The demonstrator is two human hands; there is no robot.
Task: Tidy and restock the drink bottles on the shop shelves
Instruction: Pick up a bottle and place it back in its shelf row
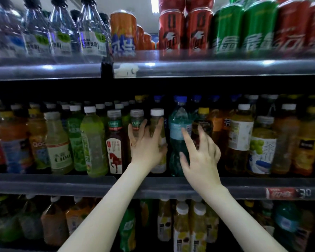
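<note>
My left hand (146, 144) wraps around a pale yellow-green bottle with a white cap (157, 120) in the front row of the middle shelf. Its fingers spread across the bottle front and its thumb reaches toward the neighbouring bottle (136, 120) on the left. My right hand (200, 153) is spread open just right of it, with its fingertips on a teal bottle with a blue cap (178, 124) that stands upright.
The middle shelf rail (62, 184) runs along the front, packed with juice and tea bottles (93, 139). Above, a shelf holds water bottles (91, 30) and cans (225, 28). More bottles (182, 226) fill the lower shelf. A red price tag (280, 193) sits at the right.
</note>
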